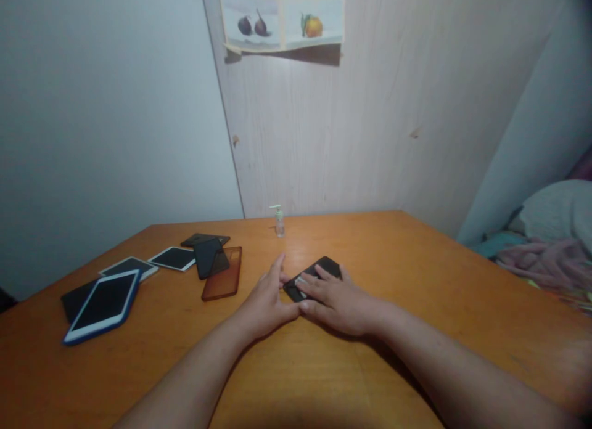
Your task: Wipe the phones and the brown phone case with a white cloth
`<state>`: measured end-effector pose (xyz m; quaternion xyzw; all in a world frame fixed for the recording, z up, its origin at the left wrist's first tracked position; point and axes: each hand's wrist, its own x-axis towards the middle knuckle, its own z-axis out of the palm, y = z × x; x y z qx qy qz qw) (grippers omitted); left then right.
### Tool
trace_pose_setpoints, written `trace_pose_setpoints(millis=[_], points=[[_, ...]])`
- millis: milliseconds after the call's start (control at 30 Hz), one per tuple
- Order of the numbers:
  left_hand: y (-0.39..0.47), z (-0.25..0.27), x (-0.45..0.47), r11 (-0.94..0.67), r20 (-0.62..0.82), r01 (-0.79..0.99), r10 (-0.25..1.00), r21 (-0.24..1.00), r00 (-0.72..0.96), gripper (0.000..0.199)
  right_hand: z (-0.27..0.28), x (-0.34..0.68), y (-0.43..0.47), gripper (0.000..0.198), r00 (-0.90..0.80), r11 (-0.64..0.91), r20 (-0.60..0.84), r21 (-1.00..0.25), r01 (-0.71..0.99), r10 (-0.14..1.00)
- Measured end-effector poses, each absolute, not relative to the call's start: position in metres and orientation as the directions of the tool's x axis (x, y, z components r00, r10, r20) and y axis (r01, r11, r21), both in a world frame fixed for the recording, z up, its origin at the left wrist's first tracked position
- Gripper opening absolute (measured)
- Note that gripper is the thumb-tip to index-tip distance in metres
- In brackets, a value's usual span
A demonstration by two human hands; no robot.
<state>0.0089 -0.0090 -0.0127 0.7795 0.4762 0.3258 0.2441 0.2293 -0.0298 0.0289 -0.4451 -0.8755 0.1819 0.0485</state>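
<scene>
A dark smartphone [327,264] lies flat on the wooden table in front of me, set at a slant. My left hand [268,299] braces its left end, with the thumb at the near corner and fingers at the far side; one finger points upward. Across the phone's face rests my right hand [340,299], its fingers stretched out and slightly spread. A small pale patch [300,280] shows by the right fingertips; I cannot tell whether it is a reflection, a marking or a thin cloth. The right hand covers much of the phone.
Left on the table [296,379] are a blue-edged white tablet [104,306], white devices [172,258], dark phones [208,256] and a brown translucent phone case [224,281]. A small pump bottle [279,222] stands near the back edge. Piled fabric [550,262] lies beyond the right edge.
</scene>
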Motion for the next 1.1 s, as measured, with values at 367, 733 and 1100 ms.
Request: trace_pose_setpoints(millis=[367, 733, 1100], points=[[-0.01, -0.012, 0.008, -0.436, 0.283, 0.615, 0.899, 0.657, 0.335, 0.108, 0.035, 0.246, -0.049, 0.082, -0.671, 0.586, -0.146, -0.378, 0.717, 0.726], [-0.01, -0.011, 0.007, -0.42, 0.268, 0.619, 0.906, 0.663, 0.328, 0.104, 0.037, 0.256, -0.039, 0.084, -0.426, 0.403, -0.107, -0.187, 0.896, 0.898], [-0.013, -0.006, 0.009, -0.416, 0.261, 0.631, 0.908, 0.655, 0.328, 0.098, 0.038, 0.261, -0.029, 0.07, -0.283, 0.267, -0.072, -0.178, 0.947, 0.956]])
